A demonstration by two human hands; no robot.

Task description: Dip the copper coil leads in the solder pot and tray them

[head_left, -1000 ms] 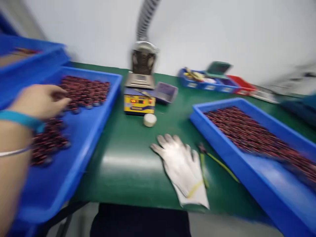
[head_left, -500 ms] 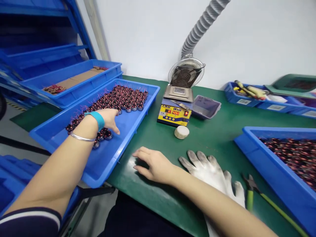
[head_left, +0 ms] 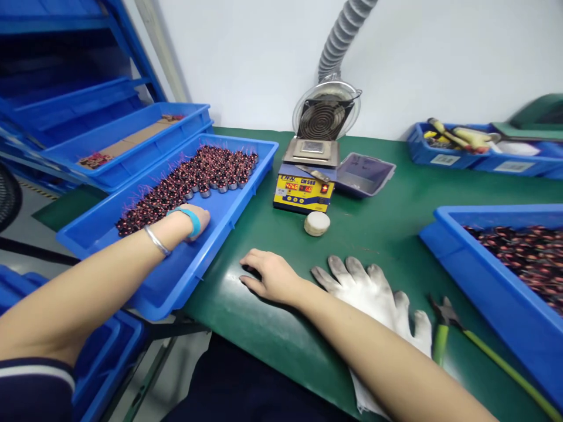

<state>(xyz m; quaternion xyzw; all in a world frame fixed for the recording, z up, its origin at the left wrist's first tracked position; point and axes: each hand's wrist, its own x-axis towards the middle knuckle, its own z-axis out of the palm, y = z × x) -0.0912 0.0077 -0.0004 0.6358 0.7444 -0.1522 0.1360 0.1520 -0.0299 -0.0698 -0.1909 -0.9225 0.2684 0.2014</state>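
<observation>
My left hand reaches low into the blue tray, beside a crowd of small round wire-wound coils with thin reddish leads standing up. Its fingers point down and away and are mostly hidden, so I cannot see whether a coil is in them. My right hand rests on the green table with fingers loosely bent and the thumb apart, holding nothing. Under my right forearm lies a white work glove with greyed fingertips. A round whitish pad sits beyond my right hand.
A yellow-and-blue solder pot with lit digits stands below a grey exhaust hose. Beside it is a purple-grey bin. Green-handled cutters lie near another blue tray of coils. Blue shelving stands left.
My left hand has turned, dropped lower into the tray and closed out of sight over where a few separate coils lay. My right hand stays on the table. The view has shifted slightly.
</observation>
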